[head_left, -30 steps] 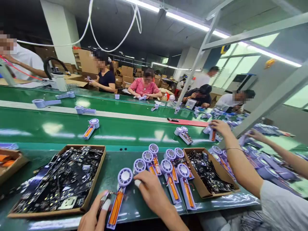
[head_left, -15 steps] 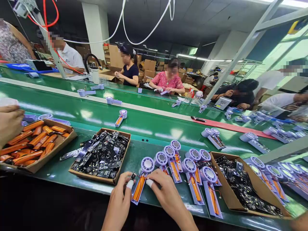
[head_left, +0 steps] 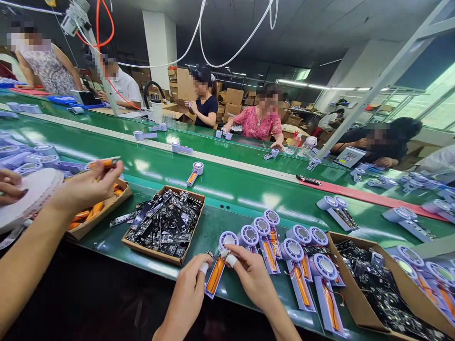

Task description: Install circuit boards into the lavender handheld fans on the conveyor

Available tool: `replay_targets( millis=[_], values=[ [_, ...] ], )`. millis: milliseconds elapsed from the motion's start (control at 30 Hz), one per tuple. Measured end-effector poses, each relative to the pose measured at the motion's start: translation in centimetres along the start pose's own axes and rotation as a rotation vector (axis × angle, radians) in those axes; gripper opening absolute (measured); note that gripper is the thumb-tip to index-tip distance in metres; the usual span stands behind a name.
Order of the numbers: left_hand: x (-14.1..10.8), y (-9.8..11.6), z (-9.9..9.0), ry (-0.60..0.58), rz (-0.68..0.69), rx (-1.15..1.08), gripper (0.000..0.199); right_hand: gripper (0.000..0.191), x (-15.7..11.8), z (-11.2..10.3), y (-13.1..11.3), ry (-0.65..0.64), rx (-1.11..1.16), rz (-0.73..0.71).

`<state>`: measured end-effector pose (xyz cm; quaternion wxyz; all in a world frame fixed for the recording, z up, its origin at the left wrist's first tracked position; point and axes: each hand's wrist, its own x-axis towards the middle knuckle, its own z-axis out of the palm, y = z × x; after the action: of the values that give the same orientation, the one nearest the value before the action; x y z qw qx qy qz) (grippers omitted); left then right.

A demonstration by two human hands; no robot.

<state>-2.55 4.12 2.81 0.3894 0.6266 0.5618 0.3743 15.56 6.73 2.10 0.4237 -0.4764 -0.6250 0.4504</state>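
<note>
Cartons [head_left: 234,96] and a pale pillar [head_left: 159,47] stand behind a long green conveyor belt [head_left: 156,163], with co-workers along its far side. Nearer, a dark green workbench [head_left: 209,218] bears a shallow cardboard box [head_left: 151,253] heaped with loose circuit boards; farther left is a battery carton [head_left: 110,210], where a neighbour's hand [head_left: 103,177] now reaches across with an orange cell [head_left: 102,164]. Finished-looking rows apart, one lavender handheld-fan housing [head_left: 227,237] lies on the bench between the person's two hands, its own orange battery [head_left: 214,278] in the handle.

Half a second ago the right hand [head_left: 252,274] was at the handle's right side; its fingertips now sit over the neck, by the thin wires [head_left: 220,256]. They are drawn close, though whether a wire is pinched cannot be told. Just left of the handle, the left hand [head_left: 190,282] pinches a small circuit board [head_left: 210,255], mostly hidden now. Both hands thus appear to converge on the wiring, which seems unsettled.
</note>
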Motion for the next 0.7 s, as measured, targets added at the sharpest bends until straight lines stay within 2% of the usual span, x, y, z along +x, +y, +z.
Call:
replay_targets(
  millis=[67,167,267,333,567,700],
  values=[
    [0.0,0.0,0.0,-0.007,0.003,-0.003,0.028,0.026,0.1,-0.5,-0.7,-0.006,-0.077,-0.011],
    [0.2,0.0,0.2,-0.016,0.018,0.018,0.027,0.021,0.2,-0.5,-1.1,-0.012,-0.040,0.014],
    [0.2,0.0,0.3,-0.015,0.010,0.037,0.028,0.024,0.1,0.2,-0.8,-0.022,0.009,0.011],
    [0.2,0.1,0.2,-0.014,0.002,0.054,0.029,0.027,0.0,0.4,-0.6,-0.040,-0.039,-0.026],
    [0.0,1.4,-0.3,-0.105,0.109,0.170,0.034,0.041,0.2,-0.4,-2.0,-0.255,-0.266,-0.124],
    [0.2,1.3,0.0,-0.042,0.077,0.044,0.027,0.033,0.2,-0.6,-2.8,-0.290,-0.342,-0.156]
  ],
)
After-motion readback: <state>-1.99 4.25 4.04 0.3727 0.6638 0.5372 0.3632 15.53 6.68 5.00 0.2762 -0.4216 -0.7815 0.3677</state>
